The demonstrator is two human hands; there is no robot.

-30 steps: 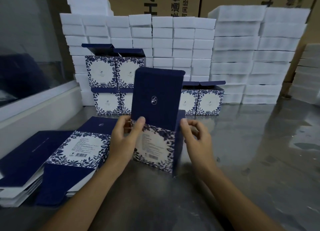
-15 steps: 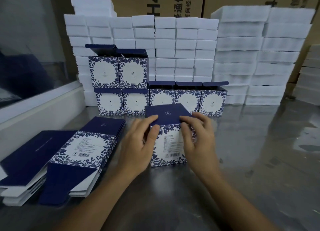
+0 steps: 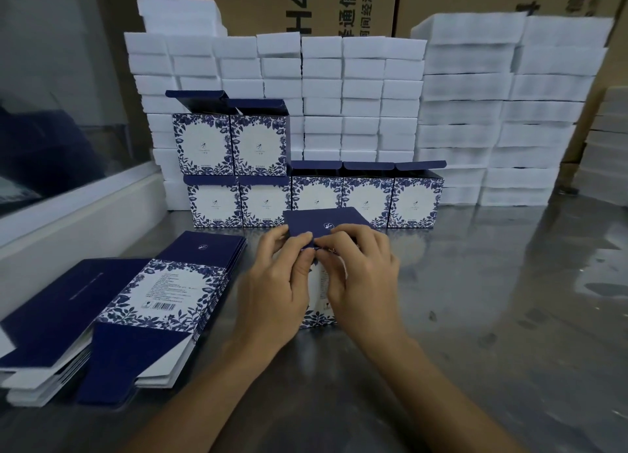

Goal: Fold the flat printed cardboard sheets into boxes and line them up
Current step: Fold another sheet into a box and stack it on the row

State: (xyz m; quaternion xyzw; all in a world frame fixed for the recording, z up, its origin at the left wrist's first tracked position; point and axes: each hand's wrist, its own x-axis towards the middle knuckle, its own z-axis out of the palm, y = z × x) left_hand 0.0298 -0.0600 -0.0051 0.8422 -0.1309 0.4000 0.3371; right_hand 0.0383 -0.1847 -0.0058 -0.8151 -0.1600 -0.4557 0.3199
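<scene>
Centrally on the desk, both hands, left hand and right hand, pinch the navy lid of a blue-floral box. Brown cartons behind read "H4." beside Chinese characters; box print is too small to read.

At the centre of the frame, the box under your hands has a navy lid and white sides edged with blue leaf print. Behind it, the row of finished boxes shows the same blue-and-white floral borders around white panels. At lower left, the flat sheets are navy with a floral-framed white panel. The foam blocks behind are white, and the tabletop is glossy grey.
</scene>
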